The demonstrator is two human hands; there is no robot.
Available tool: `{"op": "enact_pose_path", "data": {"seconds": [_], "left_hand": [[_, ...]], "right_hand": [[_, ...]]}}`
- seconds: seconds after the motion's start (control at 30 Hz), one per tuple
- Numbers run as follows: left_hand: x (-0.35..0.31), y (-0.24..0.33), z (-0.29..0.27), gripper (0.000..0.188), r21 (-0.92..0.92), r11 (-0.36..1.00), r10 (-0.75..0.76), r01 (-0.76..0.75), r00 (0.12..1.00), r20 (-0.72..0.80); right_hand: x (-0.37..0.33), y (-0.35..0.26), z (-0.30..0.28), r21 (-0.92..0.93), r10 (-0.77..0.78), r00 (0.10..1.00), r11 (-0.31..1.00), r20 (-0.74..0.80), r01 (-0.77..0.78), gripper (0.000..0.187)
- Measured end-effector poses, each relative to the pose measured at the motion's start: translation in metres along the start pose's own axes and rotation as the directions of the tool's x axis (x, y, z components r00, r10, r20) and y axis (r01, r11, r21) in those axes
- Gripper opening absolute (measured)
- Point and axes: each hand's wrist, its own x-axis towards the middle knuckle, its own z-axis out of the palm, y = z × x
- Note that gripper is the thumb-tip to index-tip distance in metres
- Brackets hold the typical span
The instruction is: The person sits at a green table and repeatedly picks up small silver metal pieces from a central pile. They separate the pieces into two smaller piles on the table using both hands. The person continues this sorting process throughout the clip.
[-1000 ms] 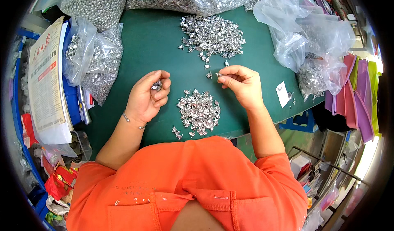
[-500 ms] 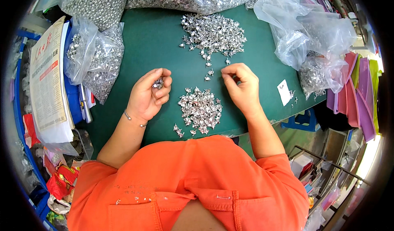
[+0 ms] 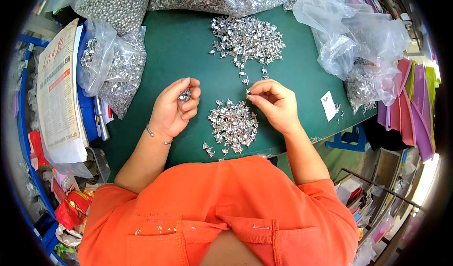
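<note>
My left hand (image 3: 171, 106) is palm up with its fingers curled round a few small silver metal parts (image 3: 184, 95). To its right, my right hand (image 3: 277, 104) pinches one small pronged silver metal part (image 3: 247, 92) between thumb and fingertips. Just below those fingertips lies a near pile of such parts (image 3: 232, 126), with a few strays at its lower left. A larger far pile (image 3: 247, 38) spreads beyond my hands. Several loose parts trail from it toward my right hand. The exact shape of the held parts is too small to make out.
Clear bags of silver parts stand along the far edge, at the left (image 3: 123, 72) and at the right (image 3: 361, 84). A folded newspaper (image 3: 59, 91) lies at far left. A small white card (image 3: 329, 106) rests near the green table's (image 3: 184, 44) right edge, above a blue stool (image 3: 348, 138).
My right hand has moved left and slightly down, and a metal part now shows at its fingertips. A loose part near the trail is gone. My left hand keeps its hold.
</note>
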Motion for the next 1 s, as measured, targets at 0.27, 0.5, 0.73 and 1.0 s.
{"op": "enact_pose_path", "data": {"seconds": [0.27, 0.5, 0.73, 1.0], "left_hand": [[-0.001, 0.0, -0.003, 0.022, -0.016, 1.0, 0.004, -0.004, 1.0, 0.002], [-0.001, 0.0, -0.001, 0.021, -0.018, 1.0, -0.006, 0.006, 1.0, -0.004], [-0.002, 0.0, 0.0, 0.022, -0.007, 1.0, -0.002, 0.002, 1.0, -0.031], [-0.001, -0.001, -0.001, 0.022, -0.006, 1.0, 0.003, -0.003, 1.0, -0.001]], "right_hand": [[-0.003, -0.006, -0.011, -0.005, 0.037, 0.999, 0.999, 0.012, -0.037, 0.007], [0.022, -0.003, 0.011, -0.832, -0.341, 0.934, 0.482, 0.11, 0.274, 0.015], [0.015, -0.007, 0.011, -0.407, -0.248, 0.968, 0.887, -0.026, 0.216, 0.024], [0.008, -0.013, 0.009, 0.096, -0.109, 0.992, 0.989, -0.063, 0.114, 0.035]]}}
